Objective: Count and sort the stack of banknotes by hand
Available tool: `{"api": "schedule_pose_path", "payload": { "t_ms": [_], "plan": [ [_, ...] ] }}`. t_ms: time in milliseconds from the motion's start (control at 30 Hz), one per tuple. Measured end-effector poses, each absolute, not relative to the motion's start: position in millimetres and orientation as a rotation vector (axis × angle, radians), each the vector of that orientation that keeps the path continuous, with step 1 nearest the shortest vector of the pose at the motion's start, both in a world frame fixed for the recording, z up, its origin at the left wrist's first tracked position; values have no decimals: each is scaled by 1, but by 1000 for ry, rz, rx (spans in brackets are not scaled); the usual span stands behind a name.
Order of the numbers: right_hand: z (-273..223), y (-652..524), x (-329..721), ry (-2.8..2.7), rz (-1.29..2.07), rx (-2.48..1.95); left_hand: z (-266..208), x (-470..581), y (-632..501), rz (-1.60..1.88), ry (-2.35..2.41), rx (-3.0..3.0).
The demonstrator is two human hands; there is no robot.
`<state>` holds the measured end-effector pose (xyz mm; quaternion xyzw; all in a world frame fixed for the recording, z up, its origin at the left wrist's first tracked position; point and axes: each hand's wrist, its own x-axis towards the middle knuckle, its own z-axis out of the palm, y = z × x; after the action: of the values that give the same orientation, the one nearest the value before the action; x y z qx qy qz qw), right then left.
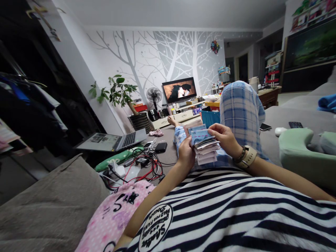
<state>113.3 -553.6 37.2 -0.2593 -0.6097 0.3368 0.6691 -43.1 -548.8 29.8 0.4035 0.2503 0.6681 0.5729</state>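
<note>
In front of my body I hold a stack of printed paper slips [206,151], with its layered edges fanned toward me. My left hand [187,154] is closed round the stack's left side, thumb on top. A bluish slip [198,134] with pink marks shows uppermost at the far side. My right hand [222,137], wearing a bracelet and a pale watch [249,156] at the wrist, pinches the upper right edge of the slips. The print is too small to read, and the fingers beneath are hidden.
An open laptop [112,140] lies left, near tangled cables [148,164] and a black box [161,147]. My raised knee [238,105] in plaid stands just beyond my right hand. A phone [265,127], white mouse [280,131], remote [295,125] and green cushion [295,143] lie right.
</note>
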Motion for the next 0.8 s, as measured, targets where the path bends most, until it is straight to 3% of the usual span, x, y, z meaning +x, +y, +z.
{"api": "schedule_pose_path", "payload": {
  "t_ms": [800],
  "plan": [
    [38, -555, 113, -1374, 749, -583, 30, -43, -548, 1546, 572, 924]
  ]
}}
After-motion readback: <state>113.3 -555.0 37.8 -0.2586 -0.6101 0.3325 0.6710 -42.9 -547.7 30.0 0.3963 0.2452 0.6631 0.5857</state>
